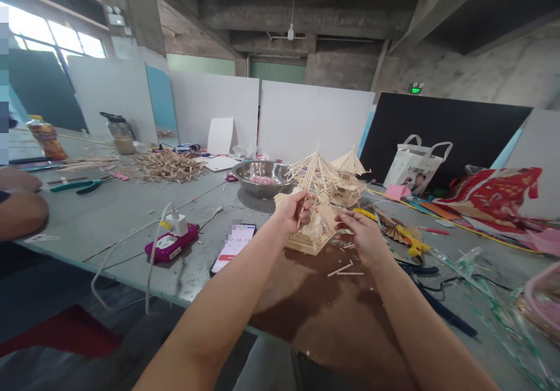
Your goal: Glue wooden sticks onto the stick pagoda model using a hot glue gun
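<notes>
Stick model (321, 204) sits mid-table (109, 216); bowl (262, 178) just behind it, to the left; phone (233, 248) near-left; power bank (172, 244) left of that; stick pile (168, 166) far left; bag (417, 166) far right.

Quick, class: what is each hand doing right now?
Left hand: closed on a stick beside the model.
Right hand: fingertips at the model; grip cannot be told.

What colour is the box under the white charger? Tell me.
The box is magenta pink, seen best in the head view.
</notes>
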### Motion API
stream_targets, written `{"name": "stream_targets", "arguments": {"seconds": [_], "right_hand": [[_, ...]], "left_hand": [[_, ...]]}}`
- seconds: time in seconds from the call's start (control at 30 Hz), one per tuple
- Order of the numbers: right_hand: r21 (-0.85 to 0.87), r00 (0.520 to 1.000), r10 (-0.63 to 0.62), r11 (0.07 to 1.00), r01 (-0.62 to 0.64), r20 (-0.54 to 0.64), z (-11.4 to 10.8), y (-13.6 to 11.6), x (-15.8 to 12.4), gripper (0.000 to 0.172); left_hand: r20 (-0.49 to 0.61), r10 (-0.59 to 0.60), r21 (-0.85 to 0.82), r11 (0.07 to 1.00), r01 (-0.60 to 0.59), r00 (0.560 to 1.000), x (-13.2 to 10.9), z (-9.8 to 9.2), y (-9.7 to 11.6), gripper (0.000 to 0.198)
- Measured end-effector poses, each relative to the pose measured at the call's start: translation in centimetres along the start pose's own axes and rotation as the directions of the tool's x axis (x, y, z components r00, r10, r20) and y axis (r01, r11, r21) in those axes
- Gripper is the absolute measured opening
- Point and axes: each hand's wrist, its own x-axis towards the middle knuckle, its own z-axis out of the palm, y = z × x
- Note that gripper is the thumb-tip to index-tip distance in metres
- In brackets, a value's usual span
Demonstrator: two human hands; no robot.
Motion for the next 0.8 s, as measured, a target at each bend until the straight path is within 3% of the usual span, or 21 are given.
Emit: {"name": "stream_targets", "arguments": {"seconds": [0.43,0.5,0.57,0.63,0.7,0.77,0.8], "right_hand": [[-0.037,0.998,0.028,0.999,-0.030,-0.057,-3.7,1.5,-1.1,0.029],[-0.112,0.996,-0.003,0.994,-0.007,-0.084,-4.8,2.1,-0.9,0.030],[-0.298,0.989,-0.083,0.954,0.042,-0.126,-6.5,2.7,-0.4,0.030],[-0.616,0.964,-0.210,0.785,0.066,-0.164,-8.6,3.1,0.1,0.031],[-0.903,0.947,-0.292,0.429,0.004,-0.135,-11.0,3.3,0.4,0.028],[-0.982,0.968,-0.215,0.162,-0.097,-0.131,-13.1,3.5,0.4,0.032],[-0.989,0.980,-0.141,0.079,-0.127,-0.137,-14.0,3.7,0.3,0.036]], "left_hand": [[0.047,0.037,-0.040,0.999,-0.035,0.998,-0.9,-0.3,-1.3,0.020],[0.028,0.078,0.036,0.996,-0.079,0.997,-1.4,-0.3,-2.1,0.021],[-0.003,0.156,0.180,0.972,-0.153,0.988,-1.8,0.0,-3.2,0.023],[-0.029,0.252,0.362,0.905,-0.225,0.967,-2.0,0.4,-4.4,0.025],[-0.027,0.323,0.544,0.799,-0.257,0.946,-1.8,0.7,-5.6,0.026],[0.017,0.370,0.696,0.663,-0.277,0.929,-1.3,0.8,-6.7,0.028],[0.050,0.386,0.753,0.591,-0.289,0.921,-0.9,0.6,-7.3,0.030]]}}
